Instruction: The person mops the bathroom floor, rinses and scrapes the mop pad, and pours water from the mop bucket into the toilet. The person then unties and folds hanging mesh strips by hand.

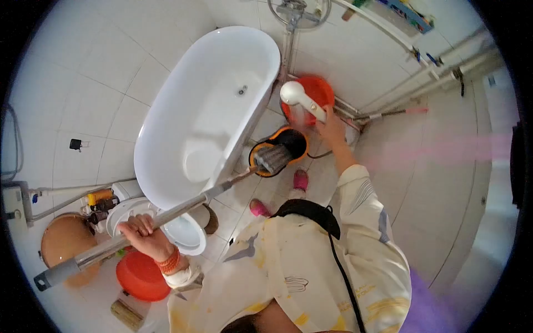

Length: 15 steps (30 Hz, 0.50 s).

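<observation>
My left hand (147, 237) is wrapped round the metal handle of a mop (189, 205), low on the left. The mop slants up to the right, and its grey flat head (273, 159) rests in a black and orange mop bucket (296, 141) on the floor. In my right hand (332, 129) is a white shower head (297, 95), held by its handle. It is above the near edge of a red bucket (319, 86), close to the mop bucket. A faint blur, perhaps water, shows under the shower head.
A white bathtub (145, 150) stands left of the mop bucket. Basins, including a red basin (143, 276), crowd the lower left. A shower mixer (292, 10) and pipes run along the far wall. My pink slippers (300, 180) are on the tiles just below the bucket.
</observation>
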{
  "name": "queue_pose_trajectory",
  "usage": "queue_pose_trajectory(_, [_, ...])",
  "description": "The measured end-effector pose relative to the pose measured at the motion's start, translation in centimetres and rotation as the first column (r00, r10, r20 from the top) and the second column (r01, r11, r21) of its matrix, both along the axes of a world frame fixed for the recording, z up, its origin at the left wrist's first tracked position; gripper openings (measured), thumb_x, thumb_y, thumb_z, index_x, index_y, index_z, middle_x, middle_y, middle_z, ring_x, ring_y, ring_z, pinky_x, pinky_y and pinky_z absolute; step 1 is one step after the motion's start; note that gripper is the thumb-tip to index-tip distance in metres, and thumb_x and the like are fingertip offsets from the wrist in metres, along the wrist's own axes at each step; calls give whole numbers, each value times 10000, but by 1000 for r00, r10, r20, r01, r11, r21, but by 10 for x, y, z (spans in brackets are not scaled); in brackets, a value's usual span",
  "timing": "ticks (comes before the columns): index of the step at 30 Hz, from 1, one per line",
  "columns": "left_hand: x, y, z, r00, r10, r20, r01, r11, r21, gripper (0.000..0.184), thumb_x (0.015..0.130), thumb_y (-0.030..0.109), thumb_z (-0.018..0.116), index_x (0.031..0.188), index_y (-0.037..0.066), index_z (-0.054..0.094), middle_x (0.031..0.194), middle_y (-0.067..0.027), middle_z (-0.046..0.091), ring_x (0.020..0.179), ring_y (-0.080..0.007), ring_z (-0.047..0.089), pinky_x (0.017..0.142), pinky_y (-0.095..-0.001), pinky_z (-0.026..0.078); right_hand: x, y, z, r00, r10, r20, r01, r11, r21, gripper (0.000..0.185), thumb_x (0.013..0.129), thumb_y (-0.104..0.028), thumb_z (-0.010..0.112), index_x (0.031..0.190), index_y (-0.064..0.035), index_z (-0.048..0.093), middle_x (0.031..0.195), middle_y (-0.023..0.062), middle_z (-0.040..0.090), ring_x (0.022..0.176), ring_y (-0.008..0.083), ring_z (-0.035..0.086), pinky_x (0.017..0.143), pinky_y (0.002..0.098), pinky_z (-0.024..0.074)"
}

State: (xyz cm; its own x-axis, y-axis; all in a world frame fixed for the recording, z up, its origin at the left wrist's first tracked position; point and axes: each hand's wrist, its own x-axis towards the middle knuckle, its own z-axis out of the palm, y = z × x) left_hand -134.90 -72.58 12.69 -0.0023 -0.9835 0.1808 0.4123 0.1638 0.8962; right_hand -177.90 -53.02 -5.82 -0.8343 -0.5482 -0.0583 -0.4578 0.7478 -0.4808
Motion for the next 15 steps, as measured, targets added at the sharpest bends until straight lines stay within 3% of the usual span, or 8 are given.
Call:
queue_pose_trajectory(1, [-7, 7, 2, 1000, -11, 2, 11, 1000, 10, 423, 921, 393, 455, 618, 158, 276, 534, 49, 234, 457, -59, 209, 450, -214, 205, -30, -10, 9, 1000, 21, 2, -21, 1000, -9, 472, 738, -231, 606, 1162, -104, 441, 1019, 147, 582, 891, 362, 577, 763, 462, 444])
queue_pose_trajectory(3, [-23, 19, 9, 996, 91, 26, -92, 995, 44, 411, 923, 390, 450, 627, 157, 286, 533, 53, 231, 457, -58, 207, 450, -211, 205, -85, -42, 24, 972, 119, -204, -107, 992, 67, 474, 735, -244, 604, 1163, -113, 448, 1199, 151, 499, 906, 348, 581, 785, 451, 457])
queue_pose_trajectory(4, [-28, 25, 9, 997, 59, -47, -56, 996, 72, 391, 927, 385, 445, 639, 155, 313, 530, 57, 238, 459, -56, 215, 452, -208, 209, -115, -59, 25, 969, 139, -202, -129, 990, 58, 474, 735, -244, 604, 1163, -113, 448, 1199, 151, 499, 906, 348, 581, 785, 451, 457])
queue_pose_trajectory(6, [-43, 42, 9, 996, 82, -41, -80, 996, 40, 350, 933, 363, 440, 666, 153, 357, 528, 57, 245, 465, -51, 223, 454, -201, 210, -170, -94, 28, 879, 231, -417, -273, 961, -44, 452, 742, -243, 582, 1163, -136, 457, 1360, 119, 355, 944, 317, 581, 803, 438, 467])
queue_pose_trajectory(7, [-49, 47, 10, 997, 58, -44, -57, 998, 30, 338, 934, 357, 438, 675, 152, 368, 528, 56, 246, 466, -49, 224, 453, -200, 209, -187, -115, 44, 875, 246, -417, -294, 955, -52, 452, 742, -243, 582, 1163, -136, 457, 1360, 119, 355, 944, 317, 581, 803, 438, 467])
queue_pose_trajectory(9, [-53, 54, 15, 998, 62, -24, -63, 998, -19, 330, 937, 346, 437, 679, 152, 371, 532, 55, 247, 466, -48, 224, 449, -200, 206, -195, -159, 90, 884, 320, -341, -335, 942, 13, 451, 715, -179, 577, 1145, -111, 458, 1428, 41, 262, 975, 312, 564, 785, 426, 474])
queue_pose_trajectory(12, [-63, 70, 18, 979, 201, 38, -203, 978, 42, 351, 938, 355, 431, 662, 153, 353, 544, 59, 242, 474, -46, 212, 454, -204, 204, -230, -218, 101, 869, 378, -320, -387, 921, 37, 461, 702, -184, 575, 1147, -121, 474, 1450, 6, 218, 1005, 300, 556, 801, 414, 470])
queue_pose_trajectory(15, [-70, 85, 22, 957, 273, 98, -278, 960, 39, 347, 938, 362, 431, 668, 157, 355, 553, 64, 228, 485, -43, 203, 460, -208, 196, -241, -255, 104, 914, 352, -201, -348, 936, 55, 447, 698, -196, 577, 1131, -119, 502, 1415, 16, 297, 1027, 287, 549, 819, 407, 462])
